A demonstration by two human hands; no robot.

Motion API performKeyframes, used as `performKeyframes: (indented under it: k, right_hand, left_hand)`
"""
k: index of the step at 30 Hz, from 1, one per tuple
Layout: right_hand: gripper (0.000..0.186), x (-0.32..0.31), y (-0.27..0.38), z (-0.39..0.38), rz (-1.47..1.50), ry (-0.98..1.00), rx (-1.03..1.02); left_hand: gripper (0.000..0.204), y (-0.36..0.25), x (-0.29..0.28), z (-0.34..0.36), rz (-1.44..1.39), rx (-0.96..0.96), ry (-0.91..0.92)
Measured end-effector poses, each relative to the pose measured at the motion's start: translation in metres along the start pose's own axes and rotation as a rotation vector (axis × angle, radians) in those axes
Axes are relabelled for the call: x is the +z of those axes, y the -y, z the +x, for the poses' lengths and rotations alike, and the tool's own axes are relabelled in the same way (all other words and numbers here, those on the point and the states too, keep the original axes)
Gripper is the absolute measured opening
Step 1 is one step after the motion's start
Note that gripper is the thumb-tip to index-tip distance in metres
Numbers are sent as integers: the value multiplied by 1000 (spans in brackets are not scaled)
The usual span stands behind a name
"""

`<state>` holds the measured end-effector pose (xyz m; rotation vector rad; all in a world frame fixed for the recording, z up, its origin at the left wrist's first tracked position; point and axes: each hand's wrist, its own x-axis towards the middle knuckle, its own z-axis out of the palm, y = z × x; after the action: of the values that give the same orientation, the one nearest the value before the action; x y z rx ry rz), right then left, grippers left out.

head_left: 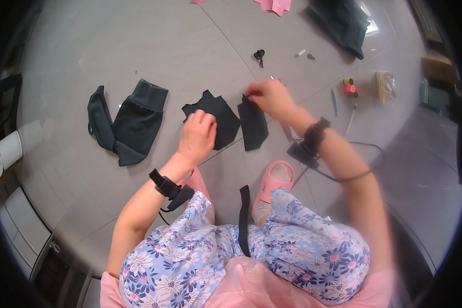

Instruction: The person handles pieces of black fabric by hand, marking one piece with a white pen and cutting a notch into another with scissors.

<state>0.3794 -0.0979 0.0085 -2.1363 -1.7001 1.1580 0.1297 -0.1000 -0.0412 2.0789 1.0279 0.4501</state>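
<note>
A dark green-black fabric piece (222,115) with a notched upper edge lies flat on the floor before my feet. My left hand (197,136) is at its left edge, fingers bent and closed; what they grip, if anything, is hidden. Just to the right is a narrower dark fabric strip (253,127) with a slanted lower end. Its upper end is pinched between the fingertips of my right hand (273,97). The two pieces lie side by side, nearly touching. Farther left lies a dark garment part with a ribbed cuff (141,120), folded fabric beside it.
Dark cloth (339,25) and pink scraps (274,5) lie at the far side. Black-handled scissors or clips (260,55), thread spools (349,87), a blue pencil (334,101) and a clear pouch (385,87) are scattered right. A black strip (244,220) hangs between my knees; a cable (377,149) loops by my right arm.
</note>
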Motion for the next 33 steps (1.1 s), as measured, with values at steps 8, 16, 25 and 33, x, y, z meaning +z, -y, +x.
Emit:
performKeyframes:
  k: [8,16,25,33]
  right_hand:
    - [16,-29,12,12,215,-242,-56]
    - [24,-38,-39,-105,-192,-107,397]
    - [17,-16,-57,-121,-293,-198,376]
    - [21,-18,-67,-129,74,-247,346]
  left_hand:
    - [33,30,-33,13,241,-45,-62]
    - [21,-28,-32,24,-455,-186,113]
    - [24,-32,-60,50,-81,329,377]
    - [22,-55,-108,108,76,56,674]
